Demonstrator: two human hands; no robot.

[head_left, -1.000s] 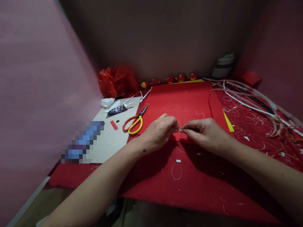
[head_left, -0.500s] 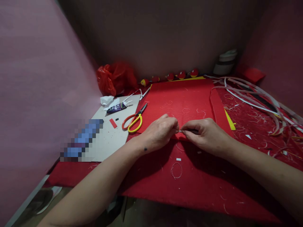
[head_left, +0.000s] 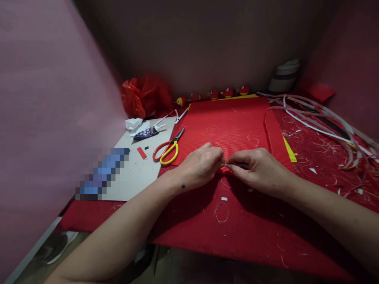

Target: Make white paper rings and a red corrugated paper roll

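Note:
My left hand (head_left: 204,165) is closed in a pinch over the front part of a ribbed red sheet (head_left: 225,130). Its fingertips meet those of my right hand (head_left: 257,169), which is also pinched. A tiny pale piece shows between the two sets of fingertips, too small to name. Something thin and dark lies within the right hand, mostly hidden by the fingers. Scissors (head_left: 168,152) with one red and one yellow handle lie left of my left hand, blades partly open.
A grey board (head_left: 142,173) at left bears a glue tube (head_left: 146,133) and a red strip (head_left: 142,153). Behind are a red plastic bag (head_left: 145,94), several red-and-yellow balls (head_left: 227,92) and a lidded container (head_left: 284,77). Pale strips (head_left: 319,118) curl at right.
Both hands keep nearly the same pinched pose, fingertips together. The view has shifted very slightly; nothing else has visibly moved.

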